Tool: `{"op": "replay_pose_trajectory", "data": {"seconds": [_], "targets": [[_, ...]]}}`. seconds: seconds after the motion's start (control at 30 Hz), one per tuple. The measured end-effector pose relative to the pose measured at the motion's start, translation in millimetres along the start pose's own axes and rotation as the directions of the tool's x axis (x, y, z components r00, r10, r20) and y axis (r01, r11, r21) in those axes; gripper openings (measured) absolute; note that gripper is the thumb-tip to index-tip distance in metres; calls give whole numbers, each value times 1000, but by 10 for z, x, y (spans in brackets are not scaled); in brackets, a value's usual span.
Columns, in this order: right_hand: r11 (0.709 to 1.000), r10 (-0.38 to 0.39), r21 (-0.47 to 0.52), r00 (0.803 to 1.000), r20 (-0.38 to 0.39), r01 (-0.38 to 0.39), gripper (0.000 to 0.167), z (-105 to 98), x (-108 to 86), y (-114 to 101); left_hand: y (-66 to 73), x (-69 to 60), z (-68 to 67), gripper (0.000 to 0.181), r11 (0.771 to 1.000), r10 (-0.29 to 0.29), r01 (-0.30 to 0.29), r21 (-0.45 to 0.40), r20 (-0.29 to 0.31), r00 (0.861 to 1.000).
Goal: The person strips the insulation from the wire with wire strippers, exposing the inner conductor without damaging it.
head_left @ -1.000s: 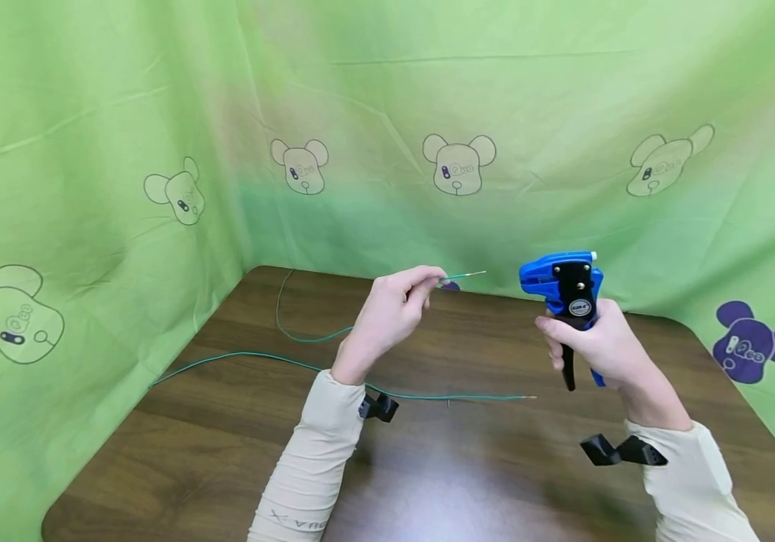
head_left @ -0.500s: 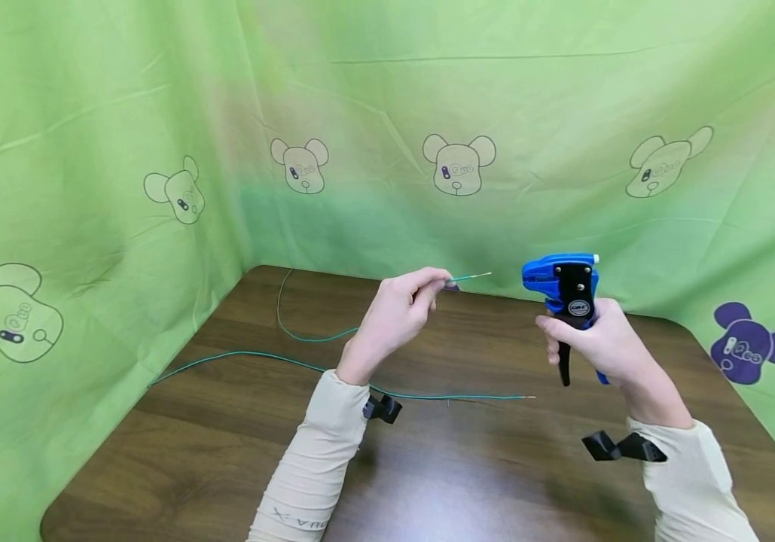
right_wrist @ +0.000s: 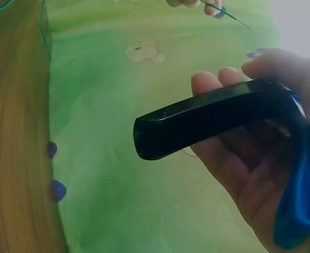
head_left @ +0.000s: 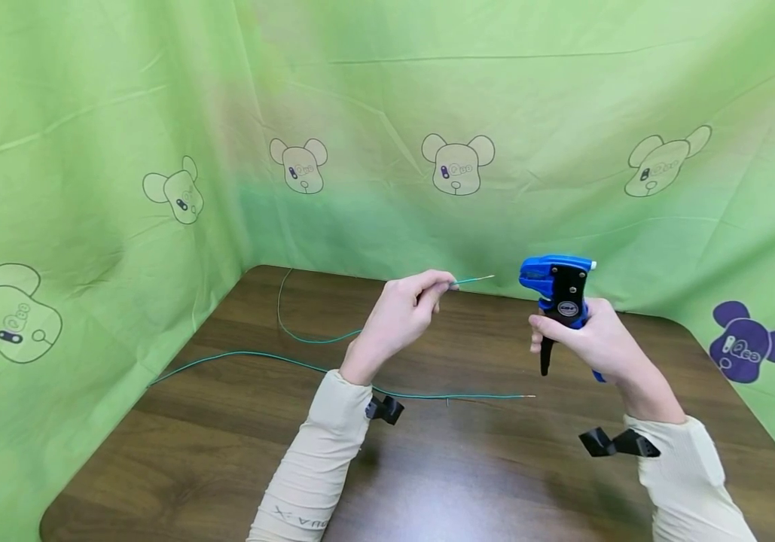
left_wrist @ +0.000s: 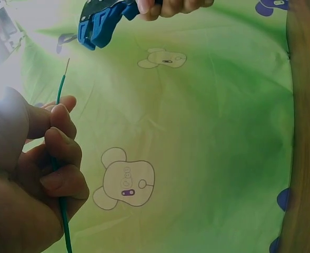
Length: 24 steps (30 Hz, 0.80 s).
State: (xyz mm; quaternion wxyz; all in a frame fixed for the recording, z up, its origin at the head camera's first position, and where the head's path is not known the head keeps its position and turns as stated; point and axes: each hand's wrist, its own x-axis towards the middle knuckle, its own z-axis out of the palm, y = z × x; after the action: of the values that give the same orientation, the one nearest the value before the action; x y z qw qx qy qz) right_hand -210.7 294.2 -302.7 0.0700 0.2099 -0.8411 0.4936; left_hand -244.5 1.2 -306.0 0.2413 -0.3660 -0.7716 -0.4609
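Between thumb and fingers, my left hand [head_left: 397, 316] pinches a thin green wire [left_wrist: 61, 87] near its end. That end points right and shows a short bare copper tip; in the left wrist view the wire also runs back under the curled fingers. My right hand [head_left: 600, 339] grips a blue and black wire stripper [head_left: 563, 282] upright by its handles. The tool's blue nose faces the bare tip, with a small gap between them. Seen from the right wrist, the black handle [right_wrist: 202, 116] and blue handle [right_wrist: 299, 195] stand spread apart.
The wire's other stretch [head_left: 245, 353] lies across the brown wooden table [head_left: 177, 459], its stripped end near the middle. A small thin scrap [head_left: 447, 403] lies beside it. Green printed cloth [head_left: 373, 98] hangs behind the table and at both sides.
My left hand has moved slightly right with the wire. The wire stripper has tilted a little, its black handle swinging left, and the gap to the wire tip has narrowed.
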Motion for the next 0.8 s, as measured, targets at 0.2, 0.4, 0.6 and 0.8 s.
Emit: {"op": "replay_pose_trajectory", "data": {"seconds": [0.2,0.4,0.6,0.8], "targets": [[999,7,-46,1000,-27,-8,19,-12,18,32,-8,2,29,19,1000,-15,15,11,13,1000],[990,49,-127,997,-61,-57,23,-51,37,105,-23,2,72,20,999,-43,43,7,38,998],[973,33,-225,996,-80,-51,27,-71,54,171,-49,-4,128,21,996,-84,84,8,71,994],[953,-10,-303,996,-87,-17,25,-63,68,224,-89,-11,205,21,992,-126,126,7,82,989]]}}
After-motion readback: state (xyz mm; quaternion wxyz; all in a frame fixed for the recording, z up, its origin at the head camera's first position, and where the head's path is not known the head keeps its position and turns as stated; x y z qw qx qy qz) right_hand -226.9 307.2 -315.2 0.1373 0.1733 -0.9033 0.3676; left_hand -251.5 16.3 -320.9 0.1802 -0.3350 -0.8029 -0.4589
